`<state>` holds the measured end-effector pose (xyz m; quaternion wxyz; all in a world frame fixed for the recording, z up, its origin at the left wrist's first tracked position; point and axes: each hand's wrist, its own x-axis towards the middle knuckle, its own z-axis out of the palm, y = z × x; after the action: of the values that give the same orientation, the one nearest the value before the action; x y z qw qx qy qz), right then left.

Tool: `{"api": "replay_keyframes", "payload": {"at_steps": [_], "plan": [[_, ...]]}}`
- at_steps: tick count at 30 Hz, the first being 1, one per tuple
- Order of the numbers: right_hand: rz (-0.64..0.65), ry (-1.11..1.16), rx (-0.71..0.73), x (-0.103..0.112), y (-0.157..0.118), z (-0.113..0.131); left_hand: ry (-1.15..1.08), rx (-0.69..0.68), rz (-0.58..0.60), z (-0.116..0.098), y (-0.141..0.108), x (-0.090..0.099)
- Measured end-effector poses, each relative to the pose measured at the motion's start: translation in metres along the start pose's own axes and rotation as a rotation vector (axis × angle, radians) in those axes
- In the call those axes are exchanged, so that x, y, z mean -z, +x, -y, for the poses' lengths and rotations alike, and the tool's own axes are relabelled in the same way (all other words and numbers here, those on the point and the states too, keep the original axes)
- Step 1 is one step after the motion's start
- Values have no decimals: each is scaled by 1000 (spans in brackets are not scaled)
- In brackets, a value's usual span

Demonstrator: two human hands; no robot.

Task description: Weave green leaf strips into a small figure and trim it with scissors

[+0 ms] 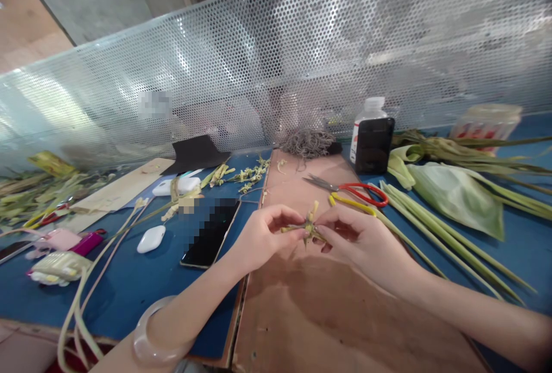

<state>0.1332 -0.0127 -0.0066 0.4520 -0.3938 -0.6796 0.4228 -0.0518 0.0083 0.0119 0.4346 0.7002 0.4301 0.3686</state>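
The left hand (269,235) pinched a small yellow-green, star-shaped piece of plant strips (309,227) above the brown wooden board (302,315); the right hand (364,241) pinched its other side. Working its splayed ends seemed to call for light, steady pressure.

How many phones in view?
3, by the look of them: flat phone beside the left hand, upright phone against the bottle, cut-off phone at the left frame edge. More could be hidden under the leaves.
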Motion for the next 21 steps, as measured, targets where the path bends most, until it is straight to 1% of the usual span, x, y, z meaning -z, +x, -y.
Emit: {"api": "replay_keyframes", "payload": {"at_steps": [8, 10, 12, 15, 17, 18, 19, 21], "plan": [[7, 9, -17, -2, -1, 1, -42, 15, 17, 3, 1, 0], [6, -2, -3, -2, 0, 0, -30, 8, 20, 3, 2, 0], [5, -69, 40, 0, 3, -2, -9, -9, 17, 3, 3, 1], [-55, -289, 162, 9, 9, -10, 58, -55, 16, 4, 5, 3], [-116, -435, 285, 16, 15, -16, 112, -71, 48, 7, 7, 5], [-123, -492, 357, 20, 18, -19, 132, -72, 77, 9, 8, 6], [-98, -544, 431, 23, 20, -22, 149, -75, 104, 10, 8, 7], [32, -635, 555, 26, 22, -25, 195, -102, 129, 12, 8, 8]]}}
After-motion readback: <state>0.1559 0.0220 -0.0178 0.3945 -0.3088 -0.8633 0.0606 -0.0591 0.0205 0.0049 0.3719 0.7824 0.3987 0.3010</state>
